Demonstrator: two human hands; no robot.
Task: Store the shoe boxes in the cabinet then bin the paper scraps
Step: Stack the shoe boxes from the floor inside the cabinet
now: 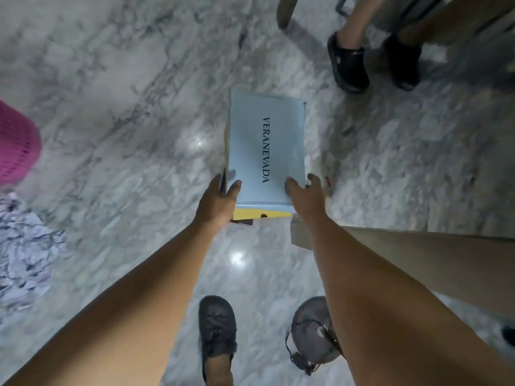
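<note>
storage step in hand: left hand (pixel 220 197) and right hand (pixel 305 192) grip the near corners of the pale blue shoe box (pixel 266 151), thumbs on the lid, stacked on a yellow box (pixel 259 214) above the floor (pixel 125 107). next, likely carrying to the cabinet; paper scraps (pixel 22 252) wait at left.

Dim, blurred, glare on floor (pixel 237 257)

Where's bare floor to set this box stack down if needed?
Open marble floor lies left of the VERANEVADA box, up to the pink basket and paper scraps. Right is crowded: another person's black shoes and a brown panel.
</note>
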